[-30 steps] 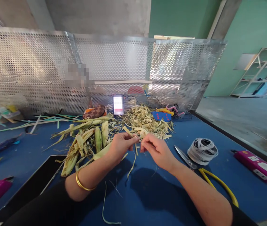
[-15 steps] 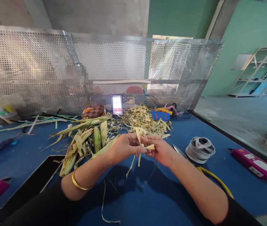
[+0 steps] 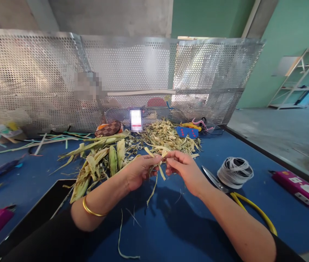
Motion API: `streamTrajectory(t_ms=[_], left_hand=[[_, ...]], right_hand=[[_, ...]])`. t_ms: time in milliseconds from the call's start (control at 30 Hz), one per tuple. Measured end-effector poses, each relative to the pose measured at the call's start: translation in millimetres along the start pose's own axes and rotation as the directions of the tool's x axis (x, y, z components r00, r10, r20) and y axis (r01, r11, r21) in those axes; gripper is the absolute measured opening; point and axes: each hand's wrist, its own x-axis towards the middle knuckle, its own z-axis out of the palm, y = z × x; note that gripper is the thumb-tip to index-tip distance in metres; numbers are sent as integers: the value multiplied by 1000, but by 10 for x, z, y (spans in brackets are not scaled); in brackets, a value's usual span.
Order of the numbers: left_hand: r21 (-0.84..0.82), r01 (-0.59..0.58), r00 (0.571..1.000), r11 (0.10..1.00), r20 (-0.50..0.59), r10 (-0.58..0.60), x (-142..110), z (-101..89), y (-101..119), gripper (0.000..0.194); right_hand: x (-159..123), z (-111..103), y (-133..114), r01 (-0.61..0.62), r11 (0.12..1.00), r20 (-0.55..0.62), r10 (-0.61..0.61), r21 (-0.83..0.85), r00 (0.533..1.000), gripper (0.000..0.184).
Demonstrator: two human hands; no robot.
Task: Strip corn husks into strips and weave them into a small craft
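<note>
My left hand (image 3: 140, 170) is closed around pale corn husk strips (image 3: 161, 172), with loose ends sticking up and hanging below the fingers. Close beside it on the right, my right hand (image 3: 183, 165) has its thumb and fingers pinched at the same husk strips; the exact grip point is partly hidden. Just beyond both hands lies a heap of shredded husk (image 3: 168, 135). Whole corn husks (image 3: 96, 165) are piled to the left of my left hand. Scissors with yellow handles (image 3: 255, 209) rest right of my right forearm, blades pointing toward the hands.
A roll of white cord (image 3: 235, 173) stands by the scissors. Magenta boxes (image 3: 299, 187) lie at both sides, and a black tray (image 3: 34, 214) is at left. A lit phone (image 3: 136, 120), a blue cutout (image 3: 187, 132) and a perforated metal screen (image 3: 132, 62) are at the back.
My right hand has turned and drawn slightly apart from the left, its back now more visible. The husk piece has tilted in the fingers. The view has shifted a little.
</note>
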Motion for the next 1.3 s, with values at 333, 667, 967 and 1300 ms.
streamTrajectory(t_ms=[333, 667, 967, 1300], left_hand=[[-130, 144, 990, 981, 12, -143, -1, 23, -25, 16], [-146, 200, 979, 969, 4, -202, -4, 71, -39, 8], [-216, 256, 967, 942, 72, -246, -8, 46, -28, 13], [-323, 185, 978, 928, -29, -205, -12, 101, 5, 12]], right_hand=[[-2, -11, 3, -134, 990, 64, 137, -52, 989, 8], [11, -3, 103, -176, 984, 86, 179, -33, 980, 9], [14, -83, -16, -23, 988, 142, 45, -151, 989, 20], [51, -101, 10, 127, 916, 47, -118, -381, 992, 12]])
